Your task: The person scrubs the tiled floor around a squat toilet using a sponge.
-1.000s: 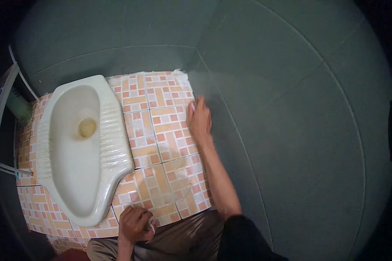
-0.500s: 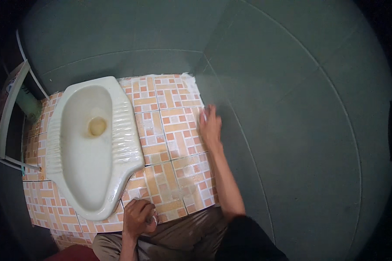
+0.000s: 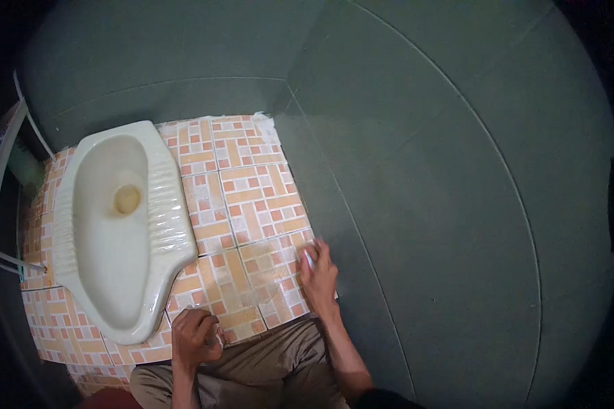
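Note:
My right hand [image 3: 318,276] is low over the right edge of the patterned tile floor [image 3: 262,204], beside the green-grey wall. Its fingers curl around a small white piece [image 3: 309,259], mostly hidden, whose kind I cannot make out. Over the front edge of the tiles, my left hand [image 3: 195,335] is closed. Something pale shows at its palm side, too covered to name. A white squat toilet pan [image 3: 116,273] with ribbed foot rests is set in the tiles, left of both hands.
Green-grey walls [image 3: 416,191] rise behind and on the right. At the far left stands a grey rack [image 3: 7,177] with a greenish container [image 3: 27,167] in it. White residue [image 3: 264,123] marks the far right tile corner. My knees are at the front edge.
My right hand has come back toward me along the wall-side tile edge. My left hand stays closed near the front edge. The whole view has shifted slightly.

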Available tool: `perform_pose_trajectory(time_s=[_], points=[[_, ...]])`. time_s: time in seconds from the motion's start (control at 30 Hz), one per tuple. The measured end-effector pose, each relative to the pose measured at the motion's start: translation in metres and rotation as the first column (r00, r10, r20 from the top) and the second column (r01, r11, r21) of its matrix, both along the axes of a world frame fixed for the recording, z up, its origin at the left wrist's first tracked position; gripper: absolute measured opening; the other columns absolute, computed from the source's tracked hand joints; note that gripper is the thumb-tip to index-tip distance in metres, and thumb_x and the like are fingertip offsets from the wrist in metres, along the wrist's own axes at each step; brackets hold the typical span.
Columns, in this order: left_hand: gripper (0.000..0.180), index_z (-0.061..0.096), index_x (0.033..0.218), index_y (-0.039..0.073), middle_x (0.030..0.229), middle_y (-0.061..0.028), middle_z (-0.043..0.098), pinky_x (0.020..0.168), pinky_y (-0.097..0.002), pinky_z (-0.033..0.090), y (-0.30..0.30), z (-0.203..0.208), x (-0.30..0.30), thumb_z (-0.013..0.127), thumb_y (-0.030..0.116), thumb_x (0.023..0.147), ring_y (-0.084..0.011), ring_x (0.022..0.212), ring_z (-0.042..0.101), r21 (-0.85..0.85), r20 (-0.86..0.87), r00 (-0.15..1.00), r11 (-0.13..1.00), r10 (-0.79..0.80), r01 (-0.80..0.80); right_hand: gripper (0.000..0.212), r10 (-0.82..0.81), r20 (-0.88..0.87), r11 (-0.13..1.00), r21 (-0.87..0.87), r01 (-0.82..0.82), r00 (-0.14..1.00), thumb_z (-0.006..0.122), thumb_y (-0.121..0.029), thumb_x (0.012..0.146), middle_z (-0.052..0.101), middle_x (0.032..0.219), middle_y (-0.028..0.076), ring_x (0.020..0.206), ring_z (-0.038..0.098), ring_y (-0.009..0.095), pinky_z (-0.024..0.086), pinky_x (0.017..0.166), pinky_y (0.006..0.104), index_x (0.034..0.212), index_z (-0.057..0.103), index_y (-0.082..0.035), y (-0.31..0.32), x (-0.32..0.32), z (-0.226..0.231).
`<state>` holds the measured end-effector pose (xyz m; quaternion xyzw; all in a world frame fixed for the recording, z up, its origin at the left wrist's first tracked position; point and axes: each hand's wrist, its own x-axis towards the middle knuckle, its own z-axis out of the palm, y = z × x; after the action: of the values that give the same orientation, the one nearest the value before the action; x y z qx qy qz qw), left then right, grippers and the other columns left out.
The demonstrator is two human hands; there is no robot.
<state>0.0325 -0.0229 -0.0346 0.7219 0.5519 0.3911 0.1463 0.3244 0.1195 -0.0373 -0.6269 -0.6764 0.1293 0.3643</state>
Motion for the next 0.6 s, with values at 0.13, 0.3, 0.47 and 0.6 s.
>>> perform_pose_trajectory(time_s=[0.13, 0.3, 0.47, 0.6], points=[[0.025, 0.068, 0.086, 0.005, 0.086, -0.0112, 0.065, 0.068, -0.0414, 0.052, 0.001, -0.002, -0.001, 0.075, 0.012, 0.063, -0.0301, 0.077, 0.066, 0.008, -0.03, 1.0, 1.0, -0.001, 0.001, 0.04, 0.099, 0.046, 0.994, 0.035, -0.101, 0.994, 0.063, -0.01, 0.099, 0.071, 0.109, 0.027, 0.099, 0.068, 0.049, 0.056, 0.079, 0.0514, 0.133, 0.049, 0.006, 0.111, -0.033, -0.003], [0.024, 0.068, 0.086, 0.006, 0.085, -0.0102, 0.064, 0.068, -0.041, 0.052, 0.001, -0.002, -0.003, 0.076, 0.013, 0.065, -0.0284, 0.075, 0.066, -0.008, -0.016, 0.999, 1.0, -0.028, 0.028, 0.036, 0.165, 0.148, 0.978, 0.1, -0.181, 0.975, 0.06, -0.013, 0.101, 0.073, 0.104, 0.025, 0.095, 0.068, 0.049, 0.055, 0.08, 0.0538, 0.131, 0.049, 0.003, 0.232, -0.075, 0.001], [0.027, 0.066, 0.083, 0.008, 0.083, -0.0086, 0.065, 0.062, -0.0398, 0.047, 0.007, -0.004, 0.002, 0.074, 0.011, 0.058, -0.0282, 0.07, 0.063, 0.042, 0.004, 1.0, 0.999, -0.011, 0.01, 0.035, 0.117, 0.127, 0.989, 0.076, -0.127, 0.985, 0.06, -0.012, 0.1, 0.073, 0.108, 0.026, 0.096, 0.069, 0.049, 0.055, 0.08, 0.0536, 0.13, 0.05, 0.002, 0.262, -0.08, 0.007], [0.023, 0.068, 0.087, 0.006, 0.085, -0.01, 0.066, 0.069, -0.041, 0.052, 0.004, 0.004, -0.001, 0.076, 0.011, 0.067, -0.0291, 0.075, 0.066, -0.016, -0.008, 1.0, 0.999, -0.028, 0.028, 0.037, 0.095, -0.019, 0.987, 0.133, -0.091, 0.995, 0.061, -0.013, 0.1, 0.073, 0.108, 0.028, 0.097, 0.071, 0.047, 0.056, 0.081, 0.0519, 0.132, 0.049, 0.003, 0.191, -0.054, 0.001]])
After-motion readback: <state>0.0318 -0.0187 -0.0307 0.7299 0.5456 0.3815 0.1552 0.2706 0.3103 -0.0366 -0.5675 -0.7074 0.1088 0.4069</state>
